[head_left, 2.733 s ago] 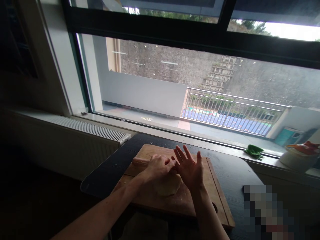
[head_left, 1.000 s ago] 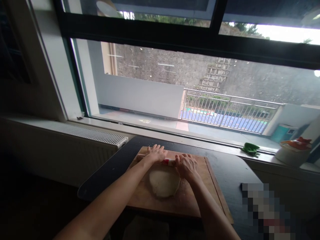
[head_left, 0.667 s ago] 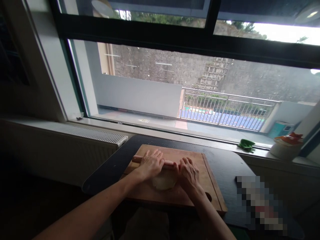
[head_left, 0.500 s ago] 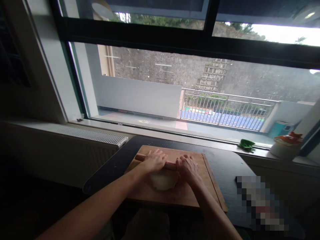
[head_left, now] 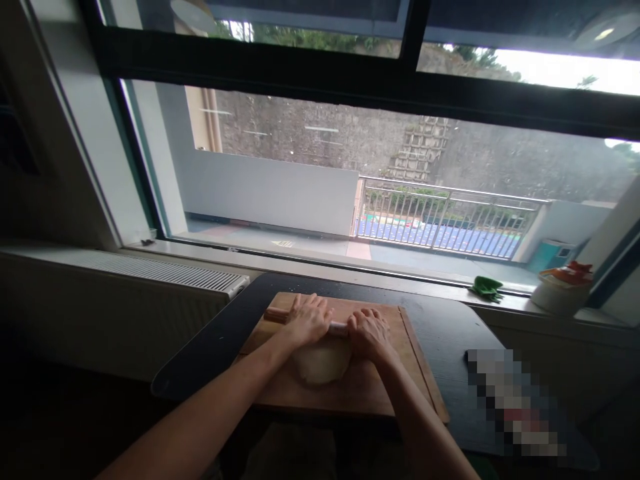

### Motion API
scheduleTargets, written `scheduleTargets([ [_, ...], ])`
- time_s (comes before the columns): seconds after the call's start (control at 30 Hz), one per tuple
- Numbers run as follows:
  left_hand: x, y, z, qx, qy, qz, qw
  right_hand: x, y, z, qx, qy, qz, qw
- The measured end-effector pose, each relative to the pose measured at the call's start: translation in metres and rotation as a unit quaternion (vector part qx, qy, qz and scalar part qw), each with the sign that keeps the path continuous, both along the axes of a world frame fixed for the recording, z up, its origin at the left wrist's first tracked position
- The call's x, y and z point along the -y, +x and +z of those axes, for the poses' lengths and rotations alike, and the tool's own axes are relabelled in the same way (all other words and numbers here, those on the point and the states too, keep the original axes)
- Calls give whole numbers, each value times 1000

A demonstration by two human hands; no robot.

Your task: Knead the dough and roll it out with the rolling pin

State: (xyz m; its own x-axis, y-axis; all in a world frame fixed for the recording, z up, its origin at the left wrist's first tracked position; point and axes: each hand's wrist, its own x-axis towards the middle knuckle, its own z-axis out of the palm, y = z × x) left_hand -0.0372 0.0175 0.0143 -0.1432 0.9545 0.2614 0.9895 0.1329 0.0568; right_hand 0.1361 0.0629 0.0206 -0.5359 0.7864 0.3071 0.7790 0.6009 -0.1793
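A wooden rolling pin [head_left: 339, 329] lies across a flat, pale piece of dough [head_left: 323, 363], over its far part. My left hand [head_left: 309, 319] is on the pin with its fingers bent over the top, and the pin's bare end sticks out to the left. On the right side, my right hand [head_left: 369, 328] grips the pin in the same way, hiding that end. A short stretch of pin shows between the hands. Under the dough is a wooden board [head_left: 370, 397] with a strip along its right side.
The board rests on a dark table [head_left: 440, 327] with rounded corners. A blurred-out item [head_left: 515, 403] lies at the table's right. Beyond it, the windowsill holds a green object [head_left: 486, 288] and a whitish container [head_left: 560, 293]. A radiator [head_left: 165, 273] stands at the left.
The view has shifted slightly, so most things sit a little further left. The pin's surface between my hands looks paler than before. Both hands stay on the pin.
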Motion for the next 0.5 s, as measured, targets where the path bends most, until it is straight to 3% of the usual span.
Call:
scheduleTargets([
  [0.13,37,11,0,-14,26,-19,999,20,7,-10,-53,39,0,998],
  [0.23,45,13,2,-7,15,-28,999,24,7,-15,-70,55,1,996],
  [0.33,29,10,6,4,-17,-29,999,18,3,-13,-56,42,-18,997],
  [0.5,-24,-2,11,36,-90,17,995,-2,-4,-1,3,12,-6,1000],
])
